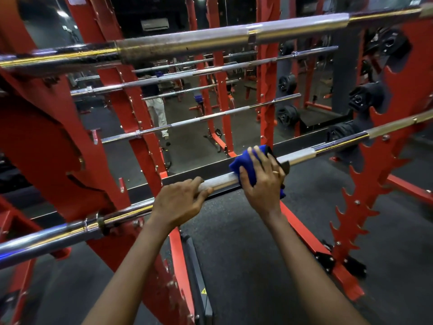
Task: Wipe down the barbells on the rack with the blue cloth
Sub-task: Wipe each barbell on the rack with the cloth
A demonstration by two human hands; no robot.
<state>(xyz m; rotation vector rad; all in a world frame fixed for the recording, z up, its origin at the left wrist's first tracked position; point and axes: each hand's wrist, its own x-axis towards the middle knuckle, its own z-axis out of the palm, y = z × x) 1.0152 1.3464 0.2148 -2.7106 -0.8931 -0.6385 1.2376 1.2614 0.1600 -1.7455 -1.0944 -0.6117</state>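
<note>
Head view: at about 5 o'clock, the right hand (pixel 262 181) pressed the blue cloth (pixel 248 165) around the lower barbell (pixel 304 154), while the left hand (pixel 180 201) gripped it at 7 o'clock. The upper barbell (pixel 187 46), toward 12 o'clock, apparently awaited wiping.

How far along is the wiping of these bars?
No bar can be judged finished. In hand: the right hand presses the blue cloth around the lower barbell while the left hand grips it. The upper barbell is untouched.
</note>
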